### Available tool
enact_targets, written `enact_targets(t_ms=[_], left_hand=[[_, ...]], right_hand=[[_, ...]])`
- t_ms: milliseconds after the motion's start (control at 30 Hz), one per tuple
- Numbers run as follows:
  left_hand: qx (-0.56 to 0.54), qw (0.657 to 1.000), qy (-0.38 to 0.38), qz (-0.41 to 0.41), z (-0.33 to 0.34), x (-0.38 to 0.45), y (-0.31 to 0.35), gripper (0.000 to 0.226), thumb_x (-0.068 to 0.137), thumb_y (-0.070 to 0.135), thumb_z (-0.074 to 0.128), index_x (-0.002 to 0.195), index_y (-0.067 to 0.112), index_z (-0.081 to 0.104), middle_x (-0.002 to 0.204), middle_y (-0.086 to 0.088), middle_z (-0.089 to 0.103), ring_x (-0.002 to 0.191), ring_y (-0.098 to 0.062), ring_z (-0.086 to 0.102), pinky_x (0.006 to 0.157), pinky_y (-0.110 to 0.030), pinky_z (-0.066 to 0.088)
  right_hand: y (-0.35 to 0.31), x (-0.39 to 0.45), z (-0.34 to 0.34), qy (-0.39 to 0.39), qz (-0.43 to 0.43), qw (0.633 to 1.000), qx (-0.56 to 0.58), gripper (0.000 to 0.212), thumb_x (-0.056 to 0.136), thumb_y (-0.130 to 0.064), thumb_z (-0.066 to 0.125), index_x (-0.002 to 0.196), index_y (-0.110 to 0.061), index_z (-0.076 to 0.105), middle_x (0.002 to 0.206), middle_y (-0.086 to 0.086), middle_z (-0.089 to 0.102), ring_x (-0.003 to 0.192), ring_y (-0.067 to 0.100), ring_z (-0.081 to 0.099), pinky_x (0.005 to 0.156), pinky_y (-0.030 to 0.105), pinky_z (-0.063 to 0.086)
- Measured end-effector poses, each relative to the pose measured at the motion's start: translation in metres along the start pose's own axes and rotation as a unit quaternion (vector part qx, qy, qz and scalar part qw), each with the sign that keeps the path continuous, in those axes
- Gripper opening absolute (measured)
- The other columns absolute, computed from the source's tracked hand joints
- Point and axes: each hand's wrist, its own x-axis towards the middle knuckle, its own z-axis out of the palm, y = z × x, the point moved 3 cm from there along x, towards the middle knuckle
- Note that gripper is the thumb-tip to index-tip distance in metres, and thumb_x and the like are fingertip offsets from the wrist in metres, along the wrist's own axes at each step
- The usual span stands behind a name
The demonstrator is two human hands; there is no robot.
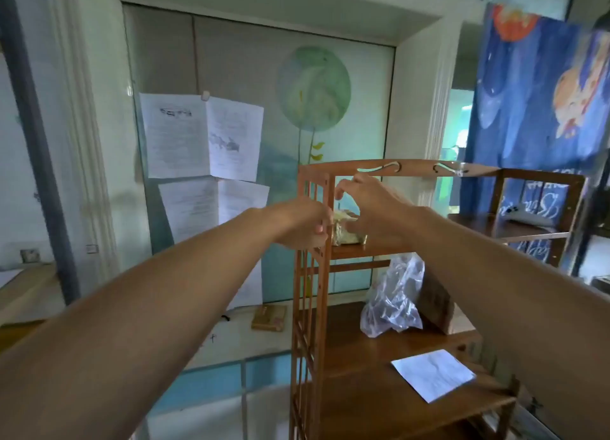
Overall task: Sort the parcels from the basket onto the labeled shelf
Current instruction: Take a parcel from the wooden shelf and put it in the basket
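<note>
A wooden shelf unit (313, 274) stands in front of me. On its upper level sits a small yellowish parcel (345, 233). Both hands reach to it. My left hand (303, 223) is at the shelf's left post with fingers curled on the parcel's left side. My right hand (366, 205) is over the parcel from the right, its fingers spread above and its palm against it. The parcel rests on the shelf board. On the level below lies a clear plastic bag parcel (392, 301) beside a brown box (435, 301). A white paper label (432, 373) lies on a lower board. The basket is not in view.
A second wooden shelf (534, 222) stands at the right with a white object on it. Papers (201, 136) are taped to the glass wall behind. A small wooden block (269, 317) lies on the floor ledge left of the shelf. A blue cloth (534, 93) hangs at the right.
</note>
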Motion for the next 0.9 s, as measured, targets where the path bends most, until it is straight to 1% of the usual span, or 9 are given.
enact_targets(t_ms=[133, 233, 333, 367, 433, 500, 667, 767, 900], left_hand=[[0.005, 1.0, -0.005, -0.023, 0.015, 0.024, 0.019, 0.028, 0.097, 0.019, 0.056, 0.121, 0.013, 0.068, 0.114, -0.007, 0.071, 0.101, -0.026, 0.067, 0.089, -0.041, 0.058], [-0.008, 0.998, -0.02, -0.058, 0.026, 0.041, 0.029, 0.031, 0.097, 0.019, 0.057, 0.127, 0.012, 0.059, 0.103, -0.008, 0.067, 0.093, -0.026, 0.066, 0.077, -0.036, 0.056], [-0.026, 0.995, -0.023, -0.09, 0.047, 0.062, 0.041, 0.042, 0.094, 0.016, 0.057, 0.135, 0.008, 0.051, 0.09, -0.006, 0.062, 0.083, -0.025, 0.067, 0.07, -0.038, 0.059], [-0.043, 0.992, -0.028, -0.112, 0.054, 0.069, 0.044, 0.054, 0.094, 0.014, 0.058, 0.145, 0.005, 0.041, 0.101, -0.011, 0.064, 0.088, -0.028, 0.068, 0.076, -0.042, 0.061], [-0.078, 0.982, -0.044, -0.167, 0.066, 0.077, 0.049, 0.084, 0.094, 0.009, 0.056, 0.16, 0.001, 0.005, 0.128, -0.021, 0.059, 0.103, -0.035, 0.066, 0.088, -0.047, 0.059], [-0.094, 0.973, -0.046, -0.206, 0.072, 0.084, 0.054, 0.095, 0.095, 0.005, 0.055, 0.159, 0.002, -0.016, 0.138, -0.023, 0.055, 0.11, -0.035, 0.063, 0.093, -0.044, 0.056], [-0.095, 0.957, 0.018, -0.274, 0.082, 0.097, 0.052, 0.1, 0.095, 0.001, 0.059, 0.161, 0.006, -0.016, 0.141, -0.019, 0.057, 0.118, -0.035, 0.064, 0.092, -0.041, 0.054], [-0.128, 0.949, 0.024, -0.288, 0.09, 0.1, 0.049, 0.101, 0.094, -0.002, 0.06, 0.161, 0.011, -0.014, 0.128, -0.017, 0.062, 0.1, -0.031, 0.068, 0.078, -0.037, 0.058], [-0.122, 0.952, 0.081, -0.269, 0.085, 0.096, 0.047, 0.081, 0.093, -0.002, 0.061, 0.16, 0.011, 0.016, 0.111, -0.012, 0.057, 0.094, -0.028, 0.061, 0.071, -0.034, 0.05]], right_hand=[[0.03, -0.008, 0.018, -0.028, 0.021, 0.999, -0.015, 0.051, 0.081, -0.023, 0.075, 0.126, -0.029, 0.054, 0.122, 0.003, 0.054, 0.104, 0.022, 0.061, 0.078, 0.027, 0.045], [0.049, -0.006, 0.028, -0.033, 0.033, 0.999, 0.008, 0.053, 0.08, -0.03, 0.077, 0.126, -0.031, 0.053, 0.124, 0.004, 0.055, 0.105, 0.023, 0.062, 0.086, 0.034, 0.055], [0.061, -0.004, 0.041, -0.059, 0.039, 0.998, 0.007, 0.06, 0.081, -0.036, 0.074, 0.133, -0.031, 0.047, 0.126, 0.005, 0.055, 0.108, 0.025, 0.061, 0.089, 0.038, 0.056], [0.065, -0.003, 0.046, -0.07, 0.038, 0.997, 0.01, 0.062, 0.081, -0.037, 0.072, 0.136, -0.031, 0.044, 0.129, 0.006, 0.055, 0.111, 0.027, 0.06, 0.09, 0.039, 0.056], [0.071, 0.0, 0.057, -0.097, 0.033, 0.995, 0.016, 0.064, 0.084, -0.037, 0.068, 0.14, -0.03, 0.04, 0.131, 0.007, 0.056, 0.113, 0.028, 0.06, 0.089, 0.039, 0.054], [0.075, 0.003, 0.067, -0.117, 0.027, 0.993, 0.019, 0.065, 0.087, -0.034, 0.067, 0.144, -0.028, 0.036, 0.13, 0.008, 0.058, 0.11, 0.028, 0.062, 0.087, 0.037, 0.054], [0.08, 0.01, 0.086, -0.142, 0.03, 0.989, 0.015, 0.069, 0.094, -0.031, 0.063, 0.152, -0.021, 0.029, 0.127, 0.011, 0.065, 0.106, 0.028, 0.066, 0.087, 0.037, 0.056], [0.08, 0.011, 0.092, -0.151, 0.045, 0.986, 0.047, 0.067, 0.094, -0.03, 0.062, 0.152, -0.016, 0.03, 0.128, 0.013, 0.065, 0.105, 0.029, 0.067, 0.087, 0.038, 0.057], [0.081, 0.004, 0.085, -0.092, 0.091, 0.989, 0.076, 0.037, 0.096, -0.024, 0.059, 0.13, -0.013, 0.051, 0.115, 0.012, 0.067, 0.086, 0.024, 0.06, 0.071, 0.034, 0.05]])
